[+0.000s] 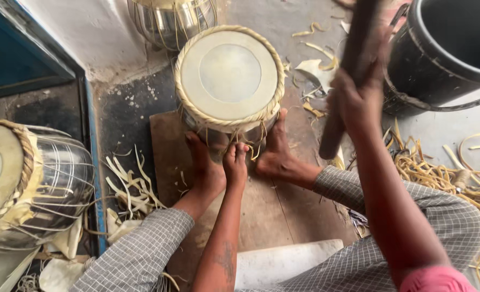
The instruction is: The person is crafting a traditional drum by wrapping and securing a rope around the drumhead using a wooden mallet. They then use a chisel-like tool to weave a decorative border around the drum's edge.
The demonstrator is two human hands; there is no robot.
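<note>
A metal drum [229, 75] with a pale skin head and a braided rim stands on a wooden board [167, 146] in front of me. Both my bare feet press against its lower side. My left hand [235, 161] reaches down between the feet and grips the lacing at the drum's base. My right hand [359, 100] is raised to the right of the drum, closed around a dark wooden stick [348, 65] that slants up out of view.
A second laced drum [29, 184] lies at the left by a blue frame. Another shiny drum body [169, 19] stands behind. A black bucket [440, 65] is at the top right. Pale hide strips [456, 173] and scraps litter the floor.
</note>
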